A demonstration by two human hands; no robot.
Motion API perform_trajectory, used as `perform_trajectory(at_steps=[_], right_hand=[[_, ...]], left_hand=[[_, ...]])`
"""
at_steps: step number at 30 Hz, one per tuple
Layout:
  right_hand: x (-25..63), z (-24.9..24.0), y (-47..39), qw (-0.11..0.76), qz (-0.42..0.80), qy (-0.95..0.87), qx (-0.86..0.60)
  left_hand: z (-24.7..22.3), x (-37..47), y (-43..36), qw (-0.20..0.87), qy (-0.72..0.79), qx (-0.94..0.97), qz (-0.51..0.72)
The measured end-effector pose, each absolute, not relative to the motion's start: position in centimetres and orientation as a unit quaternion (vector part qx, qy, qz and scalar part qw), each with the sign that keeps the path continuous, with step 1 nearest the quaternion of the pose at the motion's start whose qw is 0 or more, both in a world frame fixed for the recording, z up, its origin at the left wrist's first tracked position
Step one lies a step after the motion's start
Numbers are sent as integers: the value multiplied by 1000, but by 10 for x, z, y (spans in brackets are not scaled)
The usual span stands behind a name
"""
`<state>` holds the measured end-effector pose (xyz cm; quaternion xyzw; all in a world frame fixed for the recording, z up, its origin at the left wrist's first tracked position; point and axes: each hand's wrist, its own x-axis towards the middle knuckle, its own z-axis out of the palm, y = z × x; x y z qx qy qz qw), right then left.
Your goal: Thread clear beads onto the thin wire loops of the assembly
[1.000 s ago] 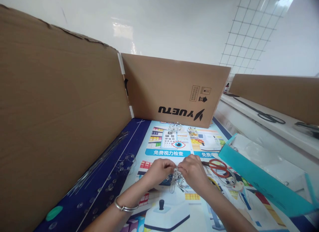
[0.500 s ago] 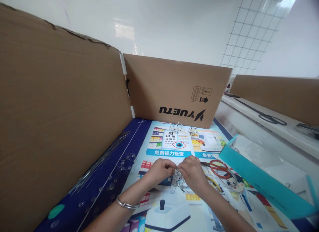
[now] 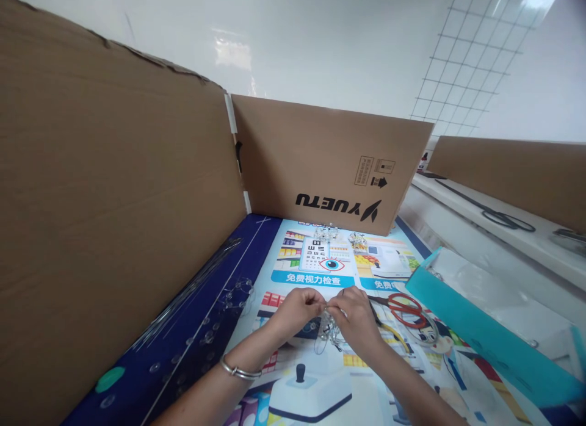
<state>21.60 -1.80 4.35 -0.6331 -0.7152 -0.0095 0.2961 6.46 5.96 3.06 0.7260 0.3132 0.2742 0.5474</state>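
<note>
My left hand (image 3: 301,312) and my right hand (image 3: 353,316) meet over the printed sheet, fingers of both pinched together. Between them hangs a small cluster of clear beads on wire (image 3: 328,331), its top end at the fingertips of both hands. Loose wire loops stick out below it. Just right of my right hand lie scissors with orange handles (image 3: 406,310), and a yellow-handled tool (image 3: 396,335) is partly hidden behind that hand. The exact spot each finger grips is too small to make out.
Clear beads (image 3: 208,337), a wire-and-bead piece (image 3: 240,292) and thin wires (image 3: 187,285) lie on the blue strip at left. Two more bead clusters (image 3: 326,232) sit at the back. A teal box (image 3: 485,334) stands right. Cardboard walls (image 3: 320,157) enclose the left and back.
My hands stay pinched at the bead cluster with only slight finger movement. The whole view has shifted a little.
</note>
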Motion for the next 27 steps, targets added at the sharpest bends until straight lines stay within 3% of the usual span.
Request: perform_trajectory(at_steps=[10, 27], right_hand=[[218, 46, -17, 300, -23, -732, -611], [223, 47, -18, 306, -31, -748, -588]], left_hand=[[37, 63, 57, 444, 326, 791, 267], [45, 56, 63, 543, 309, 745, 234]])
